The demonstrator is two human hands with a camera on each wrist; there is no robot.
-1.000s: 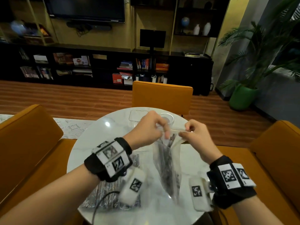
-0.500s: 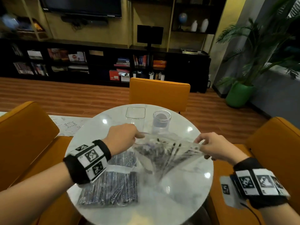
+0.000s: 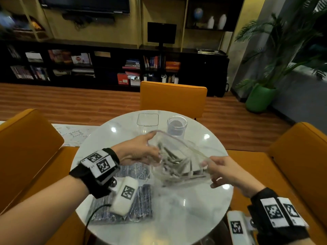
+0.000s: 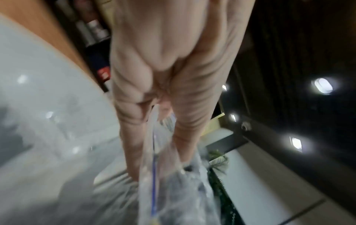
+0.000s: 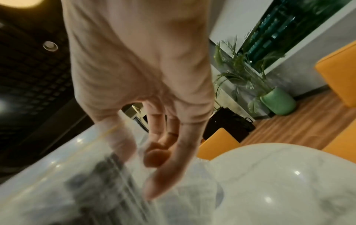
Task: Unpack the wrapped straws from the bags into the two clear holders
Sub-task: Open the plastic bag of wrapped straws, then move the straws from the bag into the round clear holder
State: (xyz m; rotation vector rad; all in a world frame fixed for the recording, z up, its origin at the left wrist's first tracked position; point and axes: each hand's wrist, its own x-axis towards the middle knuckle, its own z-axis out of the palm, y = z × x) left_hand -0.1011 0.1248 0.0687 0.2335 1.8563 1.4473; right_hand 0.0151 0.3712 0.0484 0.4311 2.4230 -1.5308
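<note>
Clear plastic stretches between the two hands: an open bag (image 3: 178,161) of wrapped straws (image 3: 174,164) is held above the middle of the round marble table (image 3: 185,209), its mouth pulled wide. The left hand (image 3: 139,151) pinches the bag's left edge — in the left wrist view the film runs down between thumb and fingers (image 4: 133,137), which are closed on it. The right hand (image 3: 228,174) holds the right edge; the right wrist view shows the film drawn over the thumb, with the other fingers (image 5: 169,167) loosely extended below it, so how tight that hold is I cannot tell exactly. The straws lie in a dark, slanted bundle inside the bag, blurred.

At the far side of the table stand the two holders, near each other but apart — a square holder (image 3: 147,121) on the left and a round holder (image 3: 177,126) on the right. The round one shows something dark at its bottom. A second bag (image 3: 138,200) of straws lies flat on the near left of the table, partly under the left wrist. Orange chairs (image 3: 173,98) ring the table, and a potted plant (image 3: 260,98) stands at the far right.
</note>
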